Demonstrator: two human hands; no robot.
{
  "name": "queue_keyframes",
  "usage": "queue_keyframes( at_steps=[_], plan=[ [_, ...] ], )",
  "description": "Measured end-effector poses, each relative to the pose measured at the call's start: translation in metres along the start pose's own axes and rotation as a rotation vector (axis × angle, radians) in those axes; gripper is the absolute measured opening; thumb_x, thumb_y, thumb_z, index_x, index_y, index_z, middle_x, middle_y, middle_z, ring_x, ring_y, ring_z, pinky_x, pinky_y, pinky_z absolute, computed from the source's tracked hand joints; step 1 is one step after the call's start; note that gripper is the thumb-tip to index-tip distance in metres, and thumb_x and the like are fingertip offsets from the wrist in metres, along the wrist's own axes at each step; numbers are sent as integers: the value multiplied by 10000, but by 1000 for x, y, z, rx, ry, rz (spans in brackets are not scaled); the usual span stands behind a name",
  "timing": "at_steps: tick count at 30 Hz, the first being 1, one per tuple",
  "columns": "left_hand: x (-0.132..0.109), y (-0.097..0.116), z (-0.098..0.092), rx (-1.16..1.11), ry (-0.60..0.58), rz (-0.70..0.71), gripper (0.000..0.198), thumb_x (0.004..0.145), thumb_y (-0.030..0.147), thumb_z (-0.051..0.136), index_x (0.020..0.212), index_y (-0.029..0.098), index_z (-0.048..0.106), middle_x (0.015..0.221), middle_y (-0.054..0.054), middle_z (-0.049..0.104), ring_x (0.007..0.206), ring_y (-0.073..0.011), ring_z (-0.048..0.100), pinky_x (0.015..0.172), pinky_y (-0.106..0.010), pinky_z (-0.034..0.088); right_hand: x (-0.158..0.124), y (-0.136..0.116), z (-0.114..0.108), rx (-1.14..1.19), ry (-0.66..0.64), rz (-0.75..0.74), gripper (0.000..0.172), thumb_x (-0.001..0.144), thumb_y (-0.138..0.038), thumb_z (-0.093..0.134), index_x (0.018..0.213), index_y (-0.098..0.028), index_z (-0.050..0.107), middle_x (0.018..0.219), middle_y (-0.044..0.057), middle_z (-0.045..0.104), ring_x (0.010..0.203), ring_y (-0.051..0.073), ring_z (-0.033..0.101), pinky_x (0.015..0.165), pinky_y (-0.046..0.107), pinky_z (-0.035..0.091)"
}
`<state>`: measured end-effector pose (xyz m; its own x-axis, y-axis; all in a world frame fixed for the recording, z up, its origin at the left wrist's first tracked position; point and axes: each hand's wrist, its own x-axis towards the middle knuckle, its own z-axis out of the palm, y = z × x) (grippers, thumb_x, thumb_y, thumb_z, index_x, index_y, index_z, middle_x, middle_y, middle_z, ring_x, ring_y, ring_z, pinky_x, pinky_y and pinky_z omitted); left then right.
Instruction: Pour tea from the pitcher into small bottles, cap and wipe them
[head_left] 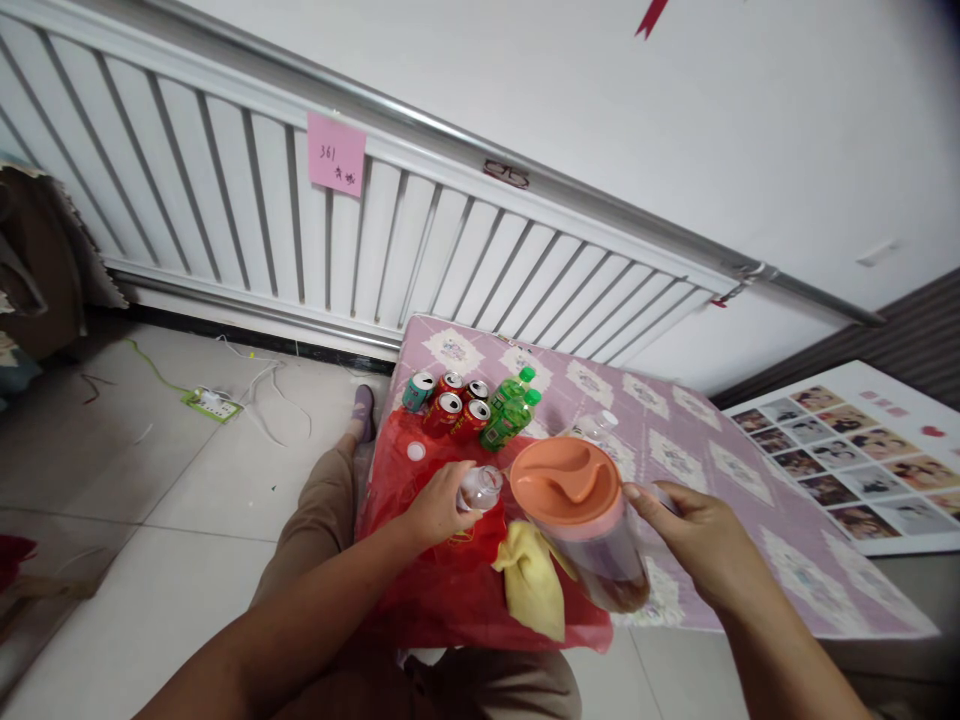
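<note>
My left hand (439, 505) is wrapped round a small clear bottle (484, 488) with its mouth uncapped, above a red plastic sheet (420, 600). In my right hand (694, 535) is the handle of a see-through pitcher (600, 560) with an orange lid (566, 480). The pitcher tilts toward the bottle, its lid edge close to the bottle's mouth. Some brown liquid shows low in the pitcher. Below the two lies a crumpled yellow cloth (532, 590). A white cap (415, 452) rests on the red sheet left of the bottle.
Several drink cans (448, 412) and two green bottles (506, 418) stand at the table's back left. A clear bottle (596, 425) is behind the pitcher. A patterned tablecloth (675, 455) covers the table, beside a white radiator (450, 240). A photo board (847, 450) leans at right; a power strip (212, 404) lies on the floor.
</note>
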<state>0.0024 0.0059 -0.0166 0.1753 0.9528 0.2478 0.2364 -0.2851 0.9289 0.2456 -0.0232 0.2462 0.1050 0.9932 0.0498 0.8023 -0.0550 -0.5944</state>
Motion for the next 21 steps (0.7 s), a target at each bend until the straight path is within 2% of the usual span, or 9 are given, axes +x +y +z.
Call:
queue_keyframes(
  at_steps=[10,17,21],
  plan=[
    [0,-1,0,-14,-7,-19,827,708,184,896,1444,228,521,1421,-162,643,1329,-369,618,1169,-547,486,4,8,0,-21,-4,-17,591,754,-758,714,559,-225,550,555,-27,442,548,145,409,492,270,347],
    [0,-3,1,-22,-3,-6,823,700,165,898,1431,238,527,1407,-143,644,1300,-352,624,1158,-531,491,2,-5,0,-10,11,10,604,683,-782,726,530,-212,595,539,-11,481,537,145,421,484,270,367],
    [0,-5,2,-21,3,4,826,706,170,896,1444,219,527,1419,-161,634,1314,-360,616,1164,-541,486,2,-3,1,2,18,1,599,689,-760,751,524,-212,575,524,-19,464,531,139,406,475,263,352]
  ],
)
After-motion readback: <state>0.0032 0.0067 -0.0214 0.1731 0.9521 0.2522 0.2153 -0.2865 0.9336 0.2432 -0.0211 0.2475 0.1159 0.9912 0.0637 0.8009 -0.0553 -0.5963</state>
